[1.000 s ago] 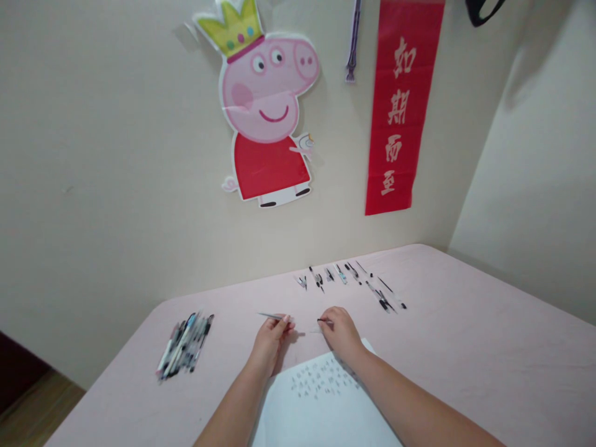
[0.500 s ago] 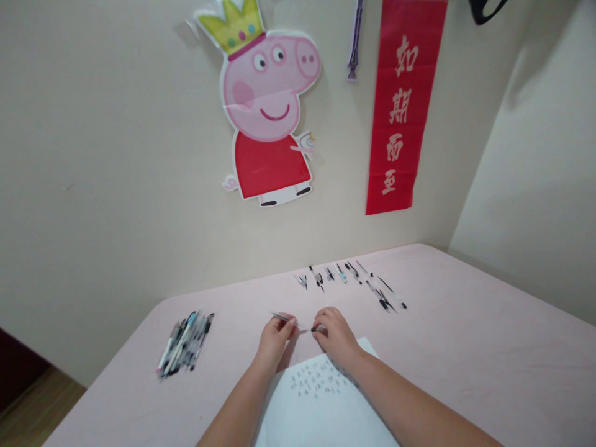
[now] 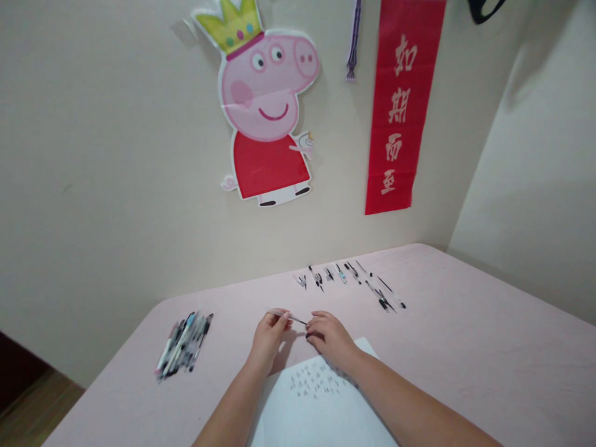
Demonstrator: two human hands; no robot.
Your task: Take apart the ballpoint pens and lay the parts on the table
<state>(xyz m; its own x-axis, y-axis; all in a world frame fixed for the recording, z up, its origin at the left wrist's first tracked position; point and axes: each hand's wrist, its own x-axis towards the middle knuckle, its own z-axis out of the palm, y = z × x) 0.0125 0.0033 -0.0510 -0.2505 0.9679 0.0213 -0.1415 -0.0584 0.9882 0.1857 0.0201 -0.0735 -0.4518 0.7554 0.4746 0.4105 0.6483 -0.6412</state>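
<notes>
My left hand [image 3: 270, 334] pinches a slim pen [image 3: 297, 320] between thumb and fingertips. The pen lies nearly level, its thin dark end pointing right at my other hand. Close beside it, my right hand [image 3: 331, 334] is closed, with a small black pen part [image 3: 307, 336] at its fingertips, perhaps a cap. The right fingers are at the dark end of the pen; whether they grip it is hard to tell. Under my wrists lies a white sheet of paper [image 3: 321, 422] with rows of handwritten characters.
A pile of pens [image 3: 184, 344] lies on the pink-covered table [image 3: 465, 372] at the left. Toward the wall, several taken-apart pens [image 3: 342, 273] are laid out in small groups. A cartoon pig cutout [image 3: 270, 118] and a red banner [image 3: 403, 112] hang on the wall.
The pen in my left hand has shifted slightly, and its dark end now meets my right fingers. The small black part has moved a little down and left with the right hand.
</notes>
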